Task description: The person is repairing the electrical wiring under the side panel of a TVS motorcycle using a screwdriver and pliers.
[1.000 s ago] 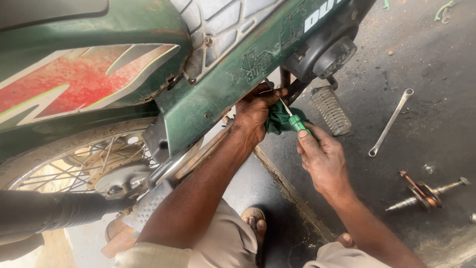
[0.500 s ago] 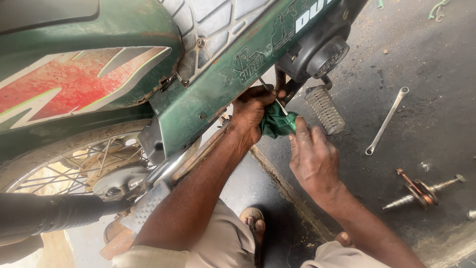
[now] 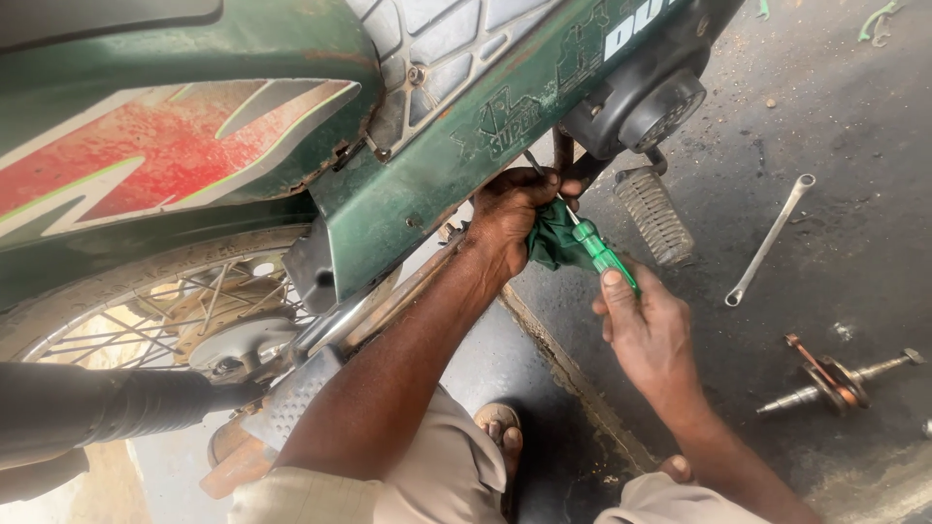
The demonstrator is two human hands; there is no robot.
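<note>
A green motorcycle [image 3: 456, 146] with a red side panel fills the upper left. My left hand [image 3: 510, 218] reaches under its green side cover and clutches a dark green cloth [image 3: 555, 241]. My right hand [image 3: 649, 330] grips the handle of a green screwdriver [image 3: 600, 252], whose thin shaft points up and left toward the underside by the footpeg mount. The screwdriver's tip is hidden behind my left fingers.
A ribbed footpeg [image 3: 652, 213] juts out beside my hands. On the dark oily floor to the right lie a long silver spanner [image 3: 772, 241] and an axle with a rusty part [image 3: 835, 380]. The spoked rear wheel [image 3: 184, 311] and black exhaust [image 3: 107, 403] sit at lower left.
My right hand had drawn back with only the cloth showing; now it holds the green screwdriver up against my left hand again. The view has shifted slightly.
</note>
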